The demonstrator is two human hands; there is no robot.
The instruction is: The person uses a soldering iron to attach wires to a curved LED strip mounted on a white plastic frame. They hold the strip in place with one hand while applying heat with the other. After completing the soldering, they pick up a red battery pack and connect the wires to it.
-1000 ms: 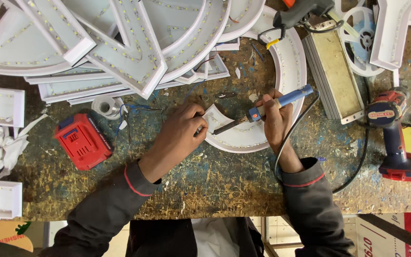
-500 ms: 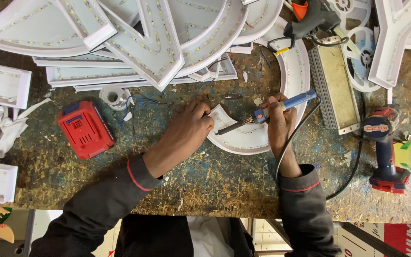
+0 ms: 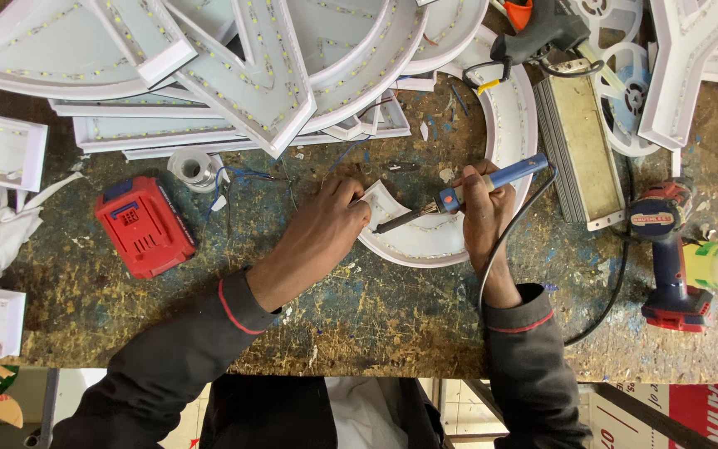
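Right hand [image 3: 482, 218]: fingers pinching blue soldering iron [image 3: 467, 192] pen-style, centre frame, for tip control.
Left hand [image 3: 326, 230]: fingers pressed together, steadying curved white channel letter [image 3: 434, 241].

Bright, even light falls from above, and the white channel letters [image 3: 259, 75] glare slightly, close to washing out. Shadows under the hands on the surface [image 3: 359, 308] are short and soft. Focus is sharp throughout, with mild bending at the edges.
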